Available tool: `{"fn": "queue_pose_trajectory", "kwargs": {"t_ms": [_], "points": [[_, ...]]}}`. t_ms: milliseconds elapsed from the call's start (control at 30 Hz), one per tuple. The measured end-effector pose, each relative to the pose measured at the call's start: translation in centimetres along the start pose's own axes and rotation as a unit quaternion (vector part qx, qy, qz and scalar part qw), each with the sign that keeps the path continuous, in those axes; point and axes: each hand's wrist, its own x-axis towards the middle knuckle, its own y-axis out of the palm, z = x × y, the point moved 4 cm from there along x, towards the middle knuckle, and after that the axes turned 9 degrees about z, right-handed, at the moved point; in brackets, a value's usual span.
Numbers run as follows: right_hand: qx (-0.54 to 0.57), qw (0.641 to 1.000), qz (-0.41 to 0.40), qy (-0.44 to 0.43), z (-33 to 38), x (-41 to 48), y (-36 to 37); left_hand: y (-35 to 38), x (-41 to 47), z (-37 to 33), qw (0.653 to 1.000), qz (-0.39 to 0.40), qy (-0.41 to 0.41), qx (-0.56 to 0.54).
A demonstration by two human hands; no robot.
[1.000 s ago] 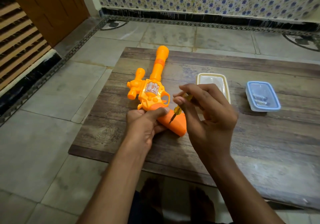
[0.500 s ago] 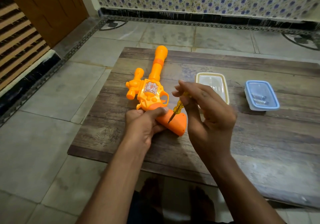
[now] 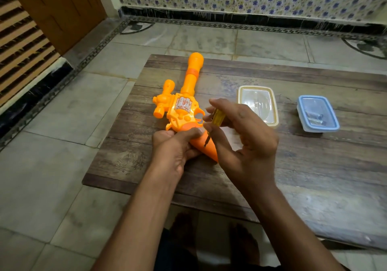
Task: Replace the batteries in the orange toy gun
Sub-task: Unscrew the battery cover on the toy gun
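Right hand [image 3: 249,145]: thumb and fingertips pinch a small screwdriver with a clear yellow handle [image 3: 217,118]. The other fingers are spread loose. Its metal tip rests on the grip, and the handle leans toward 1 o'clock.

Left hand [image 3: 173,145]: curled round the darker orange handgrip [image 3: 209,151] from the 9 o'clock side, with the thumb laid across it, pinning it to the wooden plank desk [image 3: 314,176].

Task item: the orange plastic toy gun [image 3: 184,107] lies flat on the desk. Its barrel runs to 12 o'clock and its grip sits under my hands.

Surroundings: at 2 o'clock of my right hand is a clear tub with a cream rim [image 3: 274,107]; I cannot make out its contents. Further out toward 3 o'clock is a clear tub with a blue rim [image 3: 333,116], holding a few dark cylinders [image 3: 314,118], probably batteries.

Assessment: the step in hand is undoing the battery-cover screw in the grip. I judge the cover to be still closed. The next move calls for steady downward pressure, a seated tip, turns to loosen, and a firm left-hand hold so the gun does not twist.
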Motion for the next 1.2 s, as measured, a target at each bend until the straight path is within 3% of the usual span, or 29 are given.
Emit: {"fn": "queue_pose_trajectory", "kwargs": {"t_ms": [300,500,667,833,1033,1200], "points": [[0.094,0.993,0.044,0.052,-1.0,-0.3,0.6,0.2,-0.2,-0.2,0.999,-0.025,-0.025,0.009],[0.011,0.999,0.009,0.037,-0.8,0.0,0.3,0.2,-0.4,-0.2,1.0,-0.019,-0.024,0.0],[0.048,0.998,0.028,0.033,-0.9,-0.1,0.1,0.4,-0.4,-0.3,0.999,-0.029,-0.026,0.004],[-0.008,0.999,0.006,0.031,-0.8,-0.1,0.0,0.4,-0.5,-0.3,0.999,-0.023,-0.026,-0.003],[0.067,0.996,0.016,0.048,-1.0,-0.2,0.3,0.2,-0.4,-0.3,0.999,-0.034,-0.03,0.019],[0.028,0.999,0.033,0.026,-0.3,-0.1,0.2,0.3,-0.4,-0.3,1.0,-0.01,-0.014,-0.002]]}}
